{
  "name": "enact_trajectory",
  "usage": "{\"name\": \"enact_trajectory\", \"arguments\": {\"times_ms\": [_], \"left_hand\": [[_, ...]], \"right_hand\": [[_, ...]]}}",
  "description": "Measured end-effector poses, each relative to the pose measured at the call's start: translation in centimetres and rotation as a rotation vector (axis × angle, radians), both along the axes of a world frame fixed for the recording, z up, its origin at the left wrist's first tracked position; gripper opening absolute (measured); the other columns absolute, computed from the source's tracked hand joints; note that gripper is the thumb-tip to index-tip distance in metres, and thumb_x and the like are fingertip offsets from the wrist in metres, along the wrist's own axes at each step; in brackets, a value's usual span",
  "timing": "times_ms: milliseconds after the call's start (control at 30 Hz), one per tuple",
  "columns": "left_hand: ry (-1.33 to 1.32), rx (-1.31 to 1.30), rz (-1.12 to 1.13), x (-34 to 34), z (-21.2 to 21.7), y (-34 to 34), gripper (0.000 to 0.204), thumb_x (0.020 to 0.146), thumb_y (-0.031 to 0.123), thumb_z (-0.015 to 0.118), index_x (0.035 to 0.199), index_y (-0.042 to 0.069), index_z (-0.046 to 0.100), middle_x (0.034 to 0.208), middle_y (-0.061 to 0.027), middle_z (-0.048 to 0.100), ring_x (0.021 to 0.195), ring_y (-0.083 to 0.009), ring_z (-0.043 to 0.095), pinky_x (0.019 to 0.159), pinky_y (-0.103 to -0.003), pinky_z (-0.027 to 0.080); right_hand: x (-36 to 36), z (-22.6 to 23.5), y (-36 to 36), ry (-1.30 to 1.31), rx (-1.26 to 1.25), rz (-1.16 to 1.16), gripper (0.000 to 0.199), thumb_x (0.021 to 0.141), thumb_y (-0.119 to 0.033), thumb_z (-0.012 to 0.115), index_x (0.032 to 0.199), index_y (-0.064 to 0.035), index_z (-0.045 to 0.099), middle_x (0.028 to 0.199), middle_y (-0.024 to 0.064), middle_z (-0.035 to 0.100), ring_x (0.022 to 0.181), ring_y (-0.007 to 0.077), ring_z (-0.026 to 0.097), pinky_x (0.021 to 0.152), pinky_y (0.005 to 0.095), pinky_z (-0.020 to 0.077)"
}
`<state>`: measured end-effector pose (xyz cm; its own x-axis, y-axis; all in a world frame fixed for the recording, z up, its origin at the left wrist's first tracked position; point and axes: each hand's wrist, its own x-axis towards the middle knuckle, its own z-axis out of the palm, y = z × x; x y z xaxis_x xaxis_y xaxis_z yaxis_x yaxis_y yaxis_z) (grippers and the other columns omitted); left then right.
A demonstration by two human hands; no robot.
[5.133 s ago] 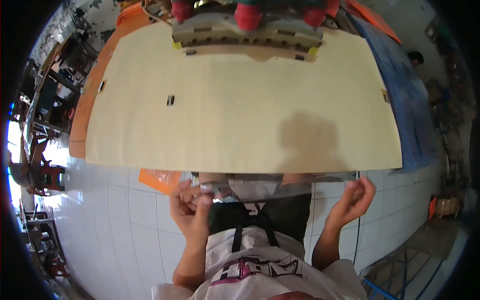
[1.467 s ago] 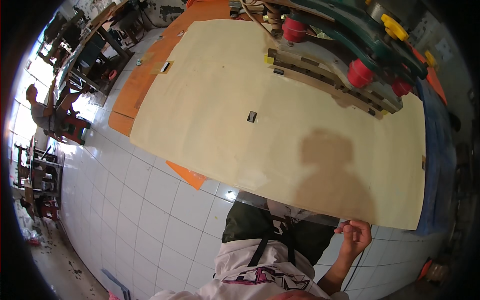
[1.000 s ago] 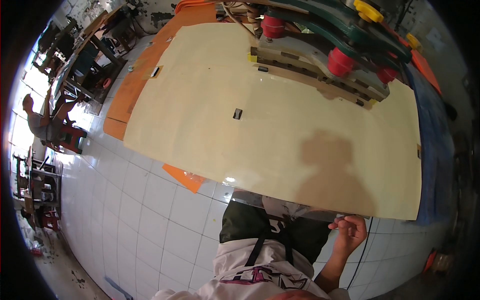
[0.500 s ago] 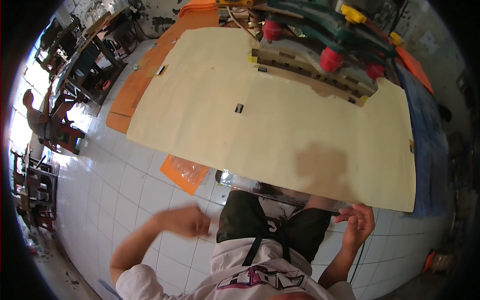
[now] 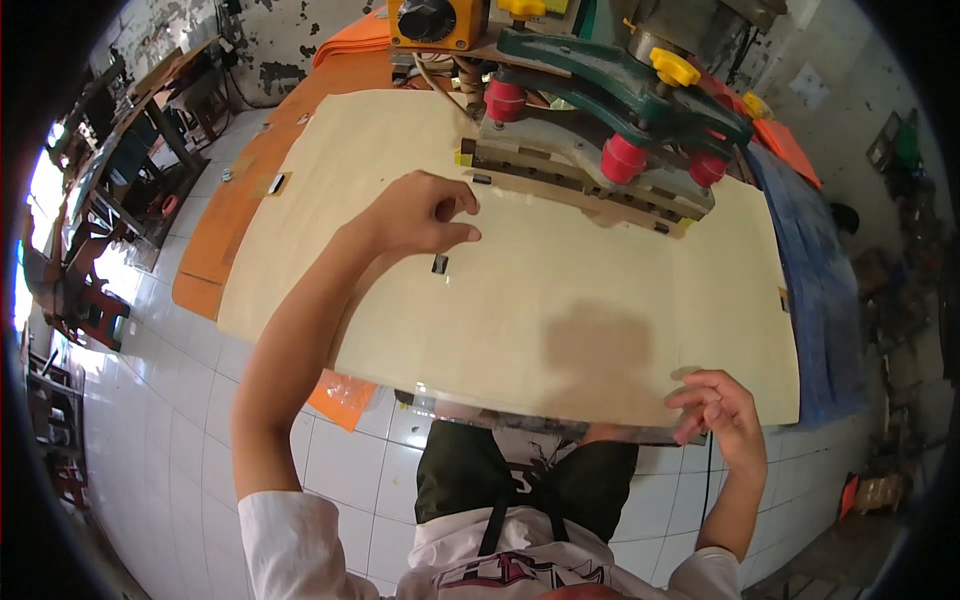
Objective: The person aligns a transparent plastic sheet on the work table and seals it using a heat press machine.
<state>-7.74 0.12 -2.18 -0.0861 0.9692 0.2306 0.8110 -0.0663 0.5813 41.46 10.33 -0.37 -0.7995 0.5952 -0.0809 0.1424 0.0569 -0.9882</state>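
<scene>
My left hand (image 5: 425, 212) reaches out over a large cream sheet (image 5: 480, 330) that covers the table. Its thumb and fingers curve apart with nothing between them. Just below the thumb, a small black tab (image 5: 440, 264) sits on the sheet. At the sheet's near right edge is my right hand (image 5: 722, 408), its fingers loosely bent and apart, holding nothing I can see. Beyond the left hand stands a green press (image 5: 600, 75) with red knobs (image 5: 624, 158) and a long metal bar (image 5: 580, 185) low over the sheet.
An orange-brown board (image 5: 200, 270) shows beyond the sheet's left side. Clear plastic film (image 5: 500, 414) hangs at the near edge, above my lap. Blue cloth (image 5: 815, 290) drapes on the right. A yellow control box (image 5: 435, 25) stands at the back. Another person (image 5: 50, 270) sits far left.
My left hand has swung up from beside my lap to over the sheet, near the press. My right hand has stayed at the near right edge. The view has shifted.
</scene>
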Motion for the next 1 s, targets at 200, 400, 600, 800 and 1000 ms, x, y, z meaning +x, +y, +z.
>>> {"name": "enact_trajectory", "arguments": {"times_ms": [200, 400, 600, 800, 1000], "left_hand": [[-0.03, 0.103, -0.046, -0.7, -2.1, 0.0, 0.031, 0.079, 0.025, 0.089, 0.102, 0.005, 0.082, 0.075, -0.0077, 0.066, 0.062, -0.0177, 0.057, 0.06, -0.034, 0.044], [-0.019, 0.166, -0.087, -1.5, -2.1, 0.1, 0.03, 0.078, 0.023, 0.091, 0.101, 0.006, 0.083, 0.072, -0.0061, 0.06, 0.06, -0.018, 0.054, 0.057, -0.034, 0.042], [-0.106, 0.138, -0.156, -2.0, -2.2, 0.1, 0.031, 0.076, 0.017, 0.092, 0.103, 0.006, 0.083, 0.075, -0.0049, 0.058, 0.06, -0.0162, 0.053, 0.055, -0.033, 0.041], [-0.129, 0.131, -0.14, -2.1, -2.5, 0.1, 0.033, 0.076, 0.017, 0.092, 0.105, 0.006, 0.083, 0.075, -0.0038, 0.057, 0.061, -0.0144, 0.052, 0.054, -0.032, 0.041], [-0.138, 0.107, -0.127, -2.0, -2.2, 0.3, 0.032, 0.077, 0.017, 0.092, 0.105, 0.006, 0.083, 0.076, -0.0034, 0.057, 0.061, -0.0141, 0.052, 0.055, -0.032, 0.04]], "right_hand": [[-6.3, 0.2, 6.7, -0.156, -0.036, -0.035, 0.04, 0.106, -0.028, 0.066, 0.132, 0.0018, 0.061, 0.1, 0.009, 0.072, 0.07, 0.0104, 0.068, 0.062, 0.0244, 0.0547], [-12.1, -1.6, 12.2, -0.256, 0.41, -0.148, 0.016, 0.096, -0.009, 0.074, 0.109, 0.0009, 0.073, 0.073, -0.005, 0.056, 0.061, 0.0031, 0.048, 0.057, 0.0218, 0.039], [-12.2, -3.0, 11.5, -0.309, 0.744, -0.158, 0.016, 0.091, -0.003, 0.074, 0.107, -0.0006, 0.075, 0.072, -0.0039, 0.053, 0.063, 0.0048, 0.045, 0.057, 0.0223, 0.0366], [-11.3, -3.4, 11.8, -0.287, 0.733, -0.157, 0.016, 0.092, -0.004, 0.074, 0.107, 0.0005, 0.074, 0.075, -0.0027, 0.056, 0.064, 0.005, 0.045, 0.057, 0.0223, 0.0362], [-11.8, -2.8, 11.0, -0.266, 0.87, -0.151, 0.017, 0.09, -0.002, 0.074, 0.107, 0.0007, 0.074, 0.08, 0.0017, 0.06, 0.067, 0.0074, 0.048, 0.057, 0.024, 0.0377]]}}
